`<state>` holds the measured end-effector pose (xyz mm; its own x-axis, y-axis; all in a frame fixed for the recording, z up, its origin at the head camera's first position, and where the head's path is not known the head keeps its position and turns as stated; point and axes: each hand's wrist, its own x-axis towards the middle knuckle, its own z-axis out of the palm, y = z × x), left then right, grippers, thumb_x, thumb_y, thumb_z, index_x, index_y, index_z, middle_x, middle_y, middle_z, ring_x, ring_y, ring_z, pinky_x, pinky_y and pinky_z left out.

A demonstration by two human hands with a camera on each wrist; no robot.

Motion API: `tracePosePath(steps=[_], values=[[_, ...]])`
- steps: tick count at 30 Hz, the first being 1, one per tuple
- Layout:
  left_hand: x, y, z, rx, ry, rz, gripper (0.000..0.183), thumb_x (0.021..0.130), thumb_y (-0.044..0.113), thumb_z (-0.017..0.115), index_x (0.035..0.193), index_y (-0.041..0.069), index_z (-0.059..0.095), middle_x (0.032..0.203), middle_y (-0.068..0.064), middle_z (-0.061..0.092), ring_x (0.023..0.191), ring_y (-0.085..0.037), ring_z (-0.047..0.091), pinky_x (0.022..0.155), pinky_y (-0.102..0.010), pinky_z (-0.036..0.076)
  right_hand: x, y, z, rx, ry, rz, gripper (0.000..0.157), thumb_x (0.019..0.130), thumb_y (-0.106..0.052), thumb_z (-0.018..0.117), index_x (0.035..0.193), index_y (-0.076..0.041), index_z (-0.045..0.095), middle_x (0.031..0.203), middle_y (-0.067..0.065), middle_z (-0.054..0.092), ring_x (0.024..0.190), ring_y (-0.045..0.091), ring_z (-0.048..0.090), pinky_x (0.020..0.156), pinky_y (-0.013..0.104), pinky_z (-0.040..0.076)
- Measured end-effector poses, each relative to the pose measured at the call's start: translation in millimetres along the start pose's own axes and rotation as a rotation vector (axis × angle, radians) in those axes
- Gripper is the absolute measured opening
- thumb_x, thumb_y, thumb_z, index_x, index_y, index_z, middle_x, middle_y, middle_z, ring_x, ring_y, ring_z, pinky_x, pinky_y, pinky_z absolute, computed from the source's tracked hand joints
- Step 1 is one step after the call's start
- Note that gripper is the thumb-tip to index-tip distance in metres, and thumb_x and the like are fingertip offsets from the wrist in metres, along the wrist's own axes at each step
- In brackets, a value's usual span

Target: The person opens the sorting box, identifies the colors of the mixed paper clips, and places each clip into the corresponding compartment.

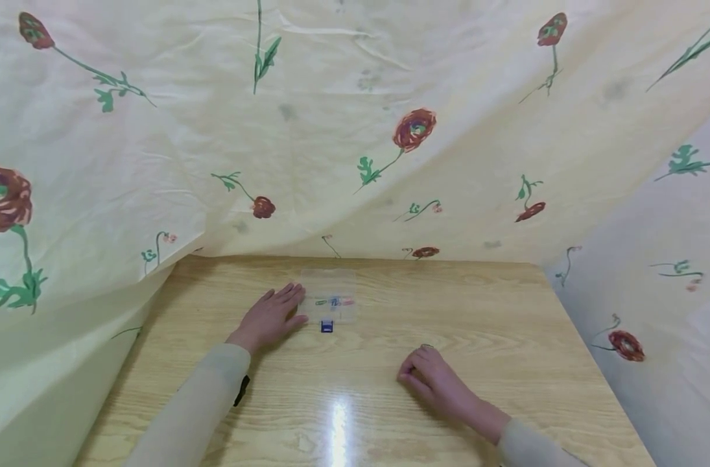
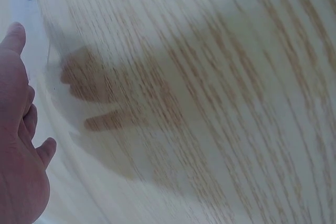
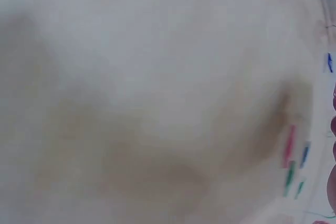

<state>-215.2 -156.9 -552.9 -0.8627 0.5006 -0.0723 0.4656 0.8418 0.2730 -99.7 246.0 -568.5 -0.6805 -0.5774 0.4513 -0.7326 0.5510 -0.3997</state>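
A clear plastic box [image 1: 328,275] lies with its lid folded back on the table, a blue latch [image 1: 327,326] at its near edge. Small green, blue and pink pieces [image 1: 347,301], apparently paper clips, are inside it. Against the box's left edge rests my left hand [image 1: 273,316], palm down with fingers extended. My right hand [image 1: 439,379] is to the right and nearer, its fingers loosely curled with nothing visible in them. A thin dark curved thing shows at its far knuckles, too small to identify. In the right wrist view, coloured pieces [image 3: 289,146] and fingertips [image 3: 332,187] show at the right edge.
The wood-grain table [image 1: 477,305] spreads around both hands. A cream cloth with red flowers [image 1: 308,149] hangs along the back and both sides. Glare [image 1: 339,428] lies on the table's near part.
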Motion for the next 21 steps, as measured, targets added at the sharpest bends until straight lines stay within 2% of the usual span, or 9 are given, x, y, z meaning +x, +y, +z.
tracePosePath(steps=[7,13,17,21], values=[[0.1,-1.3,1.8,-0.002,0.007,-0.002,0.076,0.112,0.056,0.046,0.169,0.009,0.030,0.176,-0.007,0.025,0.164,-0.028,0.020,0.133,-0.056,0.017,60,14,0.5,0.066,0.032,0.006,0.006,0.101,-0.011,0.075,0.099,-0.012,0.070,0.095,-0.006,0.070,0.094,0.013,0.061,0.083,0.035,0.053],[1.0,-3.2,3.7,0.004,0.008,-0.002,0.076,0.111,0.058,0.045,0.169,0.011,0.029,0.176,-0.005,0.025,0.164,-0.027,0.019,0.133,-0.055,0.017,111,20,6.6,0.062,0.032,0.032,0.005,0.100,-0.012,0.077,0.099,-0.010,0.073,0.096,-0.001,0.073,0.094,0.017,0.064,0.084,0.039,0.057],[0.5,-2.7,2.8,-0.003,0.009,-0.002,0.076,0.111,0.058,0.046,0.169,0.011,0.030,0.176,-0.005,0.025,0.164,-0.027,0.020,0.133,-0.055,0.017,136,23,12.8,0.079,0.024,0.069,0.006,0.097,-0.010,0.079,0.099,-0.009,0.074,0.096,0.001,0.074,0.094,0.019,0.066,0.085,0.044,0.059],[0.3,-2.0,2.3,-0.011,0.009,0.002,0.075,0.112,0.056,0.047,0.169,0.010,0.030,0.176,-0.007,0.025,0.164,-0.028,0.020,0.133,-0.056,0.018,151,28,20.1,0.106,0.013,0.112,0.006,0.099,-0.011,0.077,0.100,-0.006,0.074,0.098,0.004,0.073,0.096,0.023,0.065,0.087,0.052,0.059]])
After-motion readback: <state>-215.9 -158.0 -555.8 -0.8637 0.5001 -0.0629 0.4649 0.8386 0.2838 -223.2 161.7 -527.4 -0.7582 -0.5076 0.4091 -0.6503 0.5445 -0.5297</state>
